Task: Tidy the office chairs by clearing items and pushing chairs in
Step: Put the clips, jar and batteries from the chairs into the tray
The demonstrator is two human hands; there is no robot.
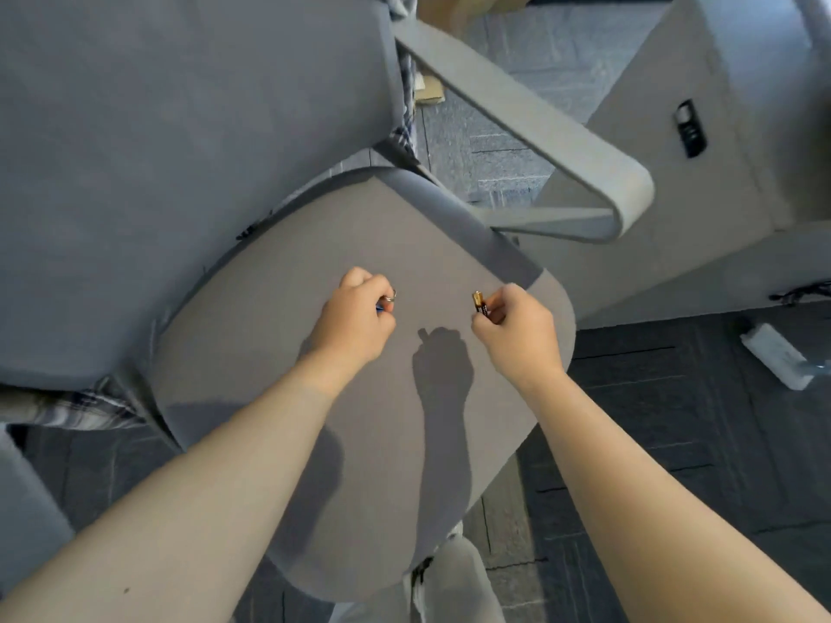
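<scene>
A grey office chair fills the view, its seat (341, 245) below me and its backrest (180, 150) at upper left. My left hand (355, 321) hovers over the seat, closed on a small item with a metal ring (390, 295) and a blue part. My right hand (517, 326) is closed on a small copper-and-black battery (479, 303), held just above the seat's right side. Both forearms reach in from the bottom of the frame. The seat surface around the hands is bare.
The chair's grey armrest (562, 137) loops out at upper right. A pale desk panel (665, 164) with a black socket (690, 128) stands behind it. Dark carpet (674, 442) lies at right with a white object (775, 355). Plaid cloth (85, 411) hangs at left.
</scene>
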